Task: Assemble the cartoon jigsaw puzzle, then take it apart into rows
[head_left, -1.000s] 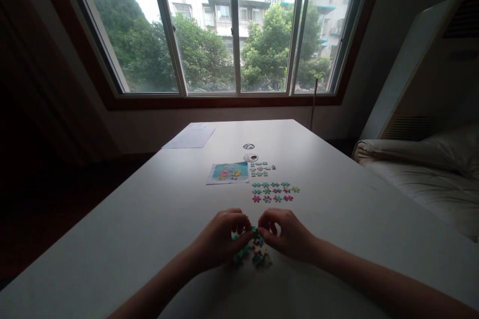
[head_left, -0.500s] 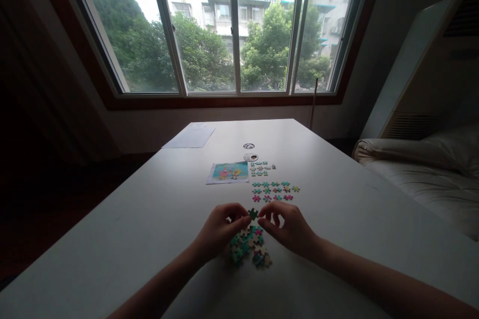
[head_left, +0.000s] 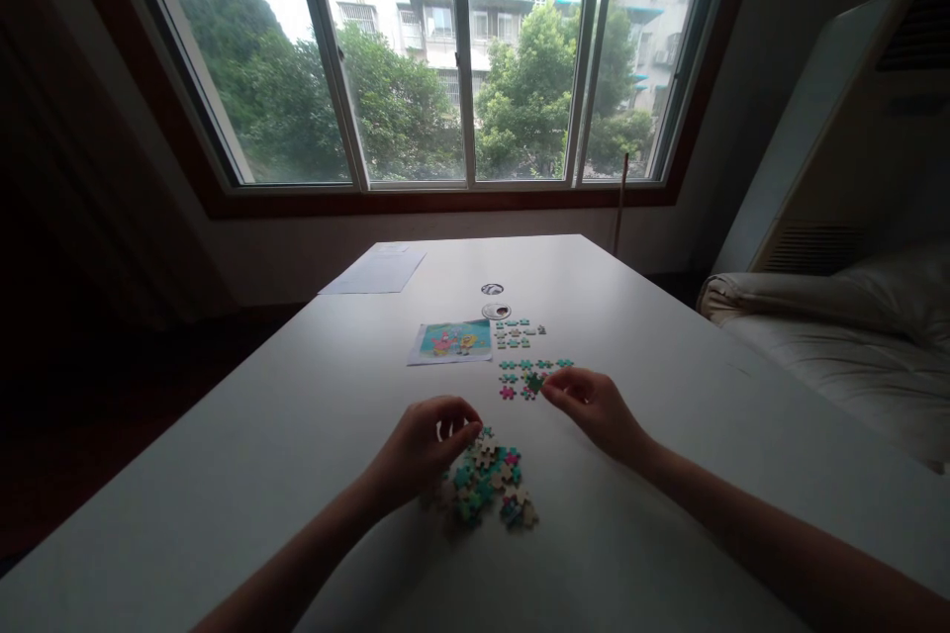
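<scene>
My right hand pinches a dark green jigsaw puzzle piece between thumb and fingertips, over the rows of laid-out pieces. Beneath and around it are teal, pink and mixed pieces, partly covered by the hand. My left hand is curled at the upper left edge of a heap of puzzle pieces, its thumb and forefinger tips close together. A small teal piece shows right at those tips; whether they grip it I cannot tell. The heap mixes teal, pink and bare-backed pieces.
A cartoon picture sheet lies beyond the hands, beside another group of pieces. Two round items are farther back on the white table. Papers rest at the far left corner. A pale sofa stands right.
My right hand has moved away and to the right, carrying the dark green piece from between both hands to the rows. My left hand has released that piece and drawn slightly left.
</scene>
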Demonstrator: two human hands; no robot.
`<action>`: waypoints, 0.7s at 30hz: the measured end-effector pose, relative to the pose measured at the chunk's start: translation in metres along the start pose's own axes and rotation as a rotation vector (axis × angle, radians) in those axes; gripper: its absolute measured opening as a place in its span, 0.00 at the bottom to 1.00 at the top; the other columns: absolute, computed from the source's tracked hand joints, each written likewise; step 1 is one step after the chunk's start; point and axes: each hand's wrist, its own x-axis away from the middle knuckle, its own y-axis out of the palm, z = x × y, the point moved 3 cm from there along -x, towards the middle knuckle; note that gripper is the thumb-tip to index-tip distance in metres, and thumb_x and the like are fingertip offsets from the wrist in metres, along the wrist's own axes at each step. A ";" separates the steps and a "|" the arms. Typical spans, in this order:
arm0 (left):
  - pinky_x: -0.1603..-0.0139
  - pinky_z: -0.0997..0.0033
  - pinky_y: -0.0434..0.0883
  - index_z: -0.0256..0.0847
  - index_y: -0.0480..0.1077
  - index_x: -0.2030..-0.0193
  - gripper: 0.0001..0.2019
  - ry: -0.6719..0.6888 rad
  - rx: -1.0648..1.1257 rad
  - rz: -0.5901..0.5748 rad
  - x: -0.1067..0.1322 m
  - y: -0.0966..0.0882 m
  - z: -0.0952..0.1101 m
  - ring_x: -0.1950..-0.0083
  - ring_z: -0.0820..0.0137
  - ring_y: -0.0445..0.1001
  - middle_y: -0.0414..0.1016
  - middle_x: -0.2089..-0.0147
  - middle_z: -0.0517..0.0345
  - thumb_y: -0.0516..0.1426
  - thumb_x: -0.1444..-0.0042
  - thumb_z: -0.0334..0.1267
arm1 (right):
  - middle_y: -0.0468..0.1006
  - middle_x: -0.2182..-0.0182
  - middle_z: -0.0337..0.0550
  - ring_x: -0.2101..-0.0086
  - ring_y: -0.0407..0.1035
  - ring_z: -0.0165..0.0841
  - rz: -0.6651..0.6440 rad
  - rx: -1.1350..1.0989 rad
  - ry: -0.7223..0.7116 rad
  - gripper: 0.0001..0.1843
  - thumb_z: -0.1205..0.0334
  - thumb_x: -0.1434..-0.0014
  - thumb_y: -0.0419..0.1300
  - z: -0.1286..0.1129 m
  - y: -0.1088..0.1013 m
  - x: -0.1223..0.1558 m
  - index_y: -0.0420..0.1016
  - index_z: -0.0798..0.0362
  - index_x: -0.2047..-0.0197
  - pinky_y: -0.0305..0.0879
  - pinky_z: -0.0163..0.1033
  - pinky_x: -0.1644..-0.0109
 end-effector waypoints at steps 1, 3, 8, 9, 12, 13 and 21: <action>0.72 0.77 0.60 0.36 0.72 0.70 0.09 0.012 -0.050 0.003 -0.001 -0.003 -0.004 0.74 0.75 0.63 0.68 0.76 0.60 0.53 0.47 0.38 | 0.74 0.76 0.41 0.78 0.63 0.27 0.019 -0.007 0.030 0.14 0.53 0.47 0.56 0.009 -0.005 -0.004 0.73 0.56 0.69 0.59 0.31 0.75; 0.72 0.77 0.61 0.36 0.71 0.70 0.08 0.028 -0.128 0.006 -0.002 -0.008 -0.013 0.74 0.74 0.63 0.68 0.75 0.60 0.53 0.48 0.36 | 0.74 0.77 0.41 0.77 0.64 0.28 0.039 -0.004 0.077 0.15 0.52 0.48 0.56 0.024 -0.014 -0.010 0.73 0.56 0.69 0.59 0.32 0.75; 0.72 0.77 0.61 0.37 0.71 0.70 0.08 0.056 -0.215 -0.015 -0.005 -0.009 -0.026 0.74 0.74 0.64 0.68 0.75 0.59 0.51 0.47 0.35 | 0.74 0.77 0.42 0.78 0.64 0.28 0.042 0.039 0.118 0.16 0.51 0.49 0.56 0.040 -0.027 -0.017 0.74 0.57 0.70 0.59 0.32 0.76; 0.71 0.77 0.61 0.37 0.71 0.70 0.08 0.061 -0.223 -0.025 -0.005 -0.009 -0.027 0.74 0.74 0.64 0.68 0.74 0.59 0.51 0.47 0.35 | 0.74 0.76 0.42 0.78 0.64 0.28 0.036 0.041 0.118 0.16 0.51 0.49 0.56 0.040 -0.028 -0.017 0.74 0.56 0.70 0.59 0.32 0.76; 0.71 0.76 0.61 0.38 0.71 0.70 0.08 0.076 -0.238 -0.053 -0.005 -0.007 -0.027 0.73 0.74 0.65 0.69 0.74 0.59 0.51 0.47 0.35 | 0.74 0.76 0.42 0.77 0.65 0.29 0.018 0.045 0.119 0.15 0.52 0.49 0.56 0.038 -0.028 -0.016 0.74 0.56 0.69 0.60 0.32 0.74; 0.71 0.76 0.61 0.38 0.71 0.69 0.08 0.081 -0.239 -0.061 -0.005 -0.006 -0.027 0.73 0.74 0.65 0.69 0.73 0.59 0.51 0.47 0.34 | 0.74 0.76 0.42 0.77 0.65 0.29 0.015 0.051 0.119 0.15 0.52 0.49 0.56 0.038 -0.027 -0.015 0.74 0.56 0.69 0.60 0.32 0.74; 0.69 0.75 0.62 0.39 0.71 0.67 0.08 0.083 -0.260 -0.096 -0.005 -0.005 -0.027 0.71 0.73 0.65 0.69 0.72 0.59 0.51 0.46 0.35 | 0.74 0.78 0.41 0.78 0.65 0.28 0.001 0.186 0.076 0.14 0.53 0.48 0.55 0.034 -0.027 -0.023 0.74 0.55 0.70 0.59 0.32 0.74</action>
